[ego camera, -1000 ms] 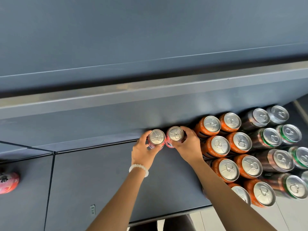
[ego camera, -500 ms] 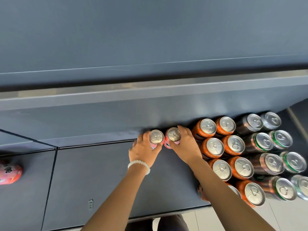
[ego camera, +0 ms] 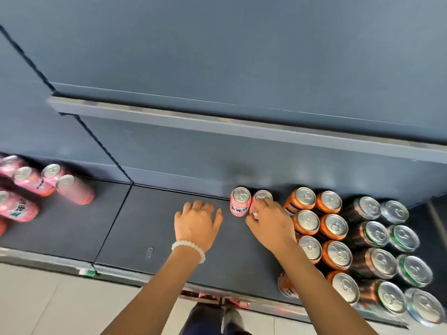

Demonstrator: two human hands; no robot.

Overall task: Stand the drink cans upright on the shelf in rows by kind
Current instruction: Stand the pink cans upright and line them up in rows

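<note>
2 upright pink cans (ego camera: 240, 201) stand at the shelf back. Right of them: 8 orange cans (ego camera: 333, 227) in 2 rows of 4, then 4 dark brown cans (ego camera: 372, 234), then 4 silver-green cans (ego camera: 402, 238). Far left of them: about 6 toppled pink cans (ego camera: 72, 189), blurred, count unsure.

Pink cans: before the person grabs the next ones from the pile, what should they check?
1. First pink can upright at the shelf back: ok.
2. Second pink can released: not ok, right hand touches it.
3. Left hand free: ok, open, holding nothing.
4. Pink pile in view at left: ok.
5. Gap to orange cans: ok.
6. Second can upright: cannot tell, hand covers it.
</note>
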